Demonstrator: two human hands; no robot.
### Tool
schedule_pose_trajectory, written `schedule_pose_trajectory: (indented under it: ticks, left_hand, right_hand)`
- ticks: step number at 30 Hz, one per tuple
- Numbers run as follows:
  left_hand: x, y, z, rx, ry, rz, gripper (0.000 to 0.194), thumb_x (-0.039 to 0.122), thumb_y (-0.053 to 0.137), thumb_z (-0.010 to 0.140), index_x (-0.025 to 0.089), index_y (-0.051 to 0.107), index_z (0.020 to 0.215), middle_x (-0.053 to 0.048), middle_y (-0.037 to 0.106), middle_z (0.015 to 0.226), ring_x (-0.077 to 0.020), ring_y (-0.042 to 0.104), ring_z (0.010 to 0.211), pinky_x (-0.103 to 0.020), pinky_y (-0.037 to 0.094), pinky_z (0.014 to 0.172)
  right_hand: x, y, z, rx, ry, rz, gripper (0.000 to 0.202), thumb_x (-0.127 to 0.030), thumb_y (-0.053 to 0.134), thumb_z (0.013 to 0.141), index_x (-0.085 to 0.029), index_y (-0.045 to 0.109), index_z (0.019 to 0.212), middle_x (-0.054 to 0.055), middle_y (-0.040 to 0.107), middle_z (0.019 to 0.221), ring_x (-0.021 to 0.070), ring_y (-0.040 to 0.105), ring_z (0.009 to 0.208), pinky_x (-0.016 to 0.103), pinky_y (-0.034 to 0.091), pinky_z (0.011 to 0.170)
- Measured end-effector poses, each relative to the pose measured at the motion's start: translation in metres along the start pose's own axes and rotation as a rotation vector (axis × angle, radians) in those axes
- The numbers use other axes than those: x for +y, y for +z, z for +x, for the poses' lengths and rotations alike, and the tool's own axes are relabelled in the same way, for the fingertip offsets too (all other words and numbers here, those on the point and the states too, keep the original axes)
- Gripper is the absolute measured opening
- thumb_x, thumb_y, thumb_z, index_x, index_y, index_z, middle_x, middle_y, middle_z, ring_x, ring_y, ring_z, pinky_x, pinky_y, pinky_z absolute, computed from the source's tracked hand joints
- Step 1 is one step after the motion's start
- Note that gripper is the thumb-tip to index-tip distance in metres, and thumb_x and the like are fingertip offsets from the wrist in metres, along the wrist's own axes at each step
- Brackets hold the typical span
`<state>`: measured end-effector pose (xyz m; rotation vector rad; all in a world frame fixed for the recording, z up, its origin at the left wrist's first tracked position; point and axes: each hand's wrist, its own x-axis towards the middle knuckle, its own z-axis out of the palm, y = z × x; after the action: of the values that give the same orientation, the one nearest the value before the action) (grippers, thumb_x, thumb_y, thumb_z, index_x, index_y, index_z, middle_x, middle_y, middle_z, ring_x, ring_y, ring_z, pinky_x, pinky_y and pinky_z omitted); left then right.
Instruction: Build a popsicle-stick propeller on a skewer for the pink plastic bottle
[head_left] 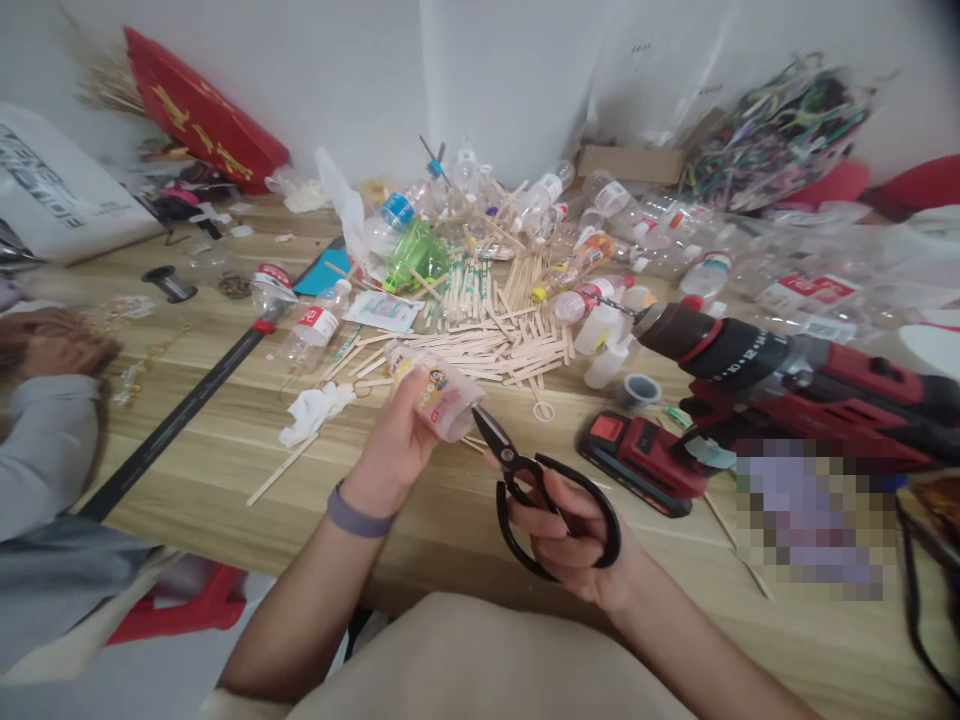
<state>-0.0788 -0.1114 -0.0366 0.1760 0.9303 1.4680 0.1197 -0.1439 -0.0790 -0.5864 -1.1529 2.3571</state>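
Observation:
My left hand is wrapped round a small pinkish plastic bottle with a printed label, held tilted above the table. Its lower right end faces the scissors. In my right hand is a pair of black-handled scissors, with fingers through the large loops. The blade tips meet the bottle's end at its rim; whether they are cutting into it I cannot tell. Beyond the bottle lies a heap of flat wooden sticks.
A red and black power drill stands at right beside a tape roll. Plastic bottles crowd the back. A black rod with a bottle top lies at left, near another person's hands. A crumpled tissue lies nearby.

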Motion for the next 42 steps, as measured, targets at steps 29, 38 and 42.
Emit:
schedule_pose_trajectory:
  ticks: [29, 38, 42]
  left_hand:
    - [-0.016, -0.010, -0.021, -0.129, -0.157, -0.174, 0.039, 0.027, 0.044, 0.097, 0.009, 0.050, 0.132, -0.014, 0.069, 0.115, -0.0220, 0.068, 0.100, -0.032, 0.059, 0.081]
    - [-0.024, -0.008, -0.028, -0.047, -0.172, -0.207, 0.035, 0.026, 0.043, 0.099, 0.012, 0.052, 0.130, -0.011, 0.071, 0.111, -0.0203, 0.070, 0.094, -0.030, 0.061, 0.076]
    - [-0.029, -0.007, -0.032, -0.003, -0.176, -0.212, 0.032, 0.026, 0.042, 0.099, 0.015, 0.054, 0.127, -0.010, 0.070, 0.112, -0.0197, 0.070, 0.092, -0.030, 0.061, 0.075]
  right_hand:
    - [-0.011, 0.012, -0.012, 0.948, -0.606, -2.074, 0.044, -0.046, 0.039, 0.098, -0.016, 0.067, 0.116, -0.001, 0.060, 0.063, 0.0109, 0.056, 0.047, 0.026, 0.029, 0.041]
    - [-0.016, 0.009, -0.015, 0.963, -0.491, -2.263, 0.039, -0.037, 0.040, 0.098, -0.019, 0.068, 0.118, 0.001, 0.059, 0.061, 0.0114, 0.048, 0.042, 0.027, 0.022, 0.042]
    - [-0.020, 0.005, -0.019, 0.938, -0.530, -2.367, 0.036, -0.033, 0.043, 0.097, -0.018, 0.069, 0.117, 0.001, 0.058, 0.059, 0.0116, 0.046, 0.043, 0.029, 0.021, 0.046]
